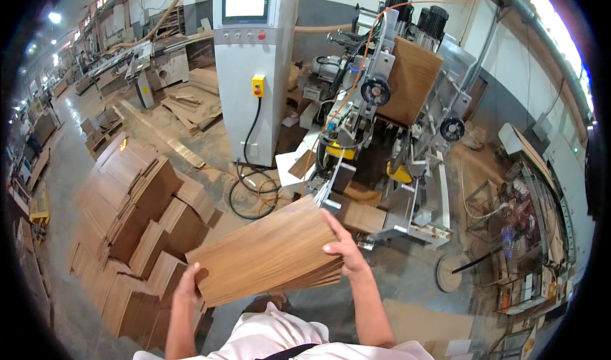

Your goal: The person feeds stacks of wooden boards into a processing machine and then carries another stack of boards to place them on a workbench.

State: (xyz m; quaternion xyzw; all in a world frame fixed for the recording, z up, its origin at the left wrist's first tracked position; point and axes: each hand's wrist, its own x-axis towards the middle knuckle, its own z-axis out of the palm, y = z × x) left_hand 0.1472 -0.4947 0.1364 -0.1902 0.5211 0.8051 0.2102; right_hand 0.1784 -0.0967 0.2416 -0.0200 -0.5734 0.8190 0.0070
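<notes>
Bundle: stack of thin brown wood-veneer sheets [267, 253], rectangular, held tilted in front of the person's chest, above the floor and just short of the machine's infeed.
Left hand: left hand [188, 283] clasps the bundle's lower left corner, thumb on top, fingers hidden beneath.
Right hand: right hand [344, 249] clamps the right end of the bundle, fingers spread over the top sheet, thumb under the edge.
Sheet count: cannot tell; several thin edges show at the right end.
Machine: grey metal woodworking machine [388, 150] with two black handwheels and two black motors on top, just beyond the bundle; a brown wood panel [410, 80] leans upright on it.
Cabinet: one tall white control cabinet [251, 67] with a lit screen and a yellow switch box, black cables coiled at its foot.
Floor stacks: many low piles of brown veneer sheets [143, 214] to the person's left, too overlapped to count.
Wire rack: metal rack [531, 233] at right holding mixed small items, unclear.
Surface and room: dusty grey concrete floor [414, 277], long workshop hall with ceiling lamps.
</notes>
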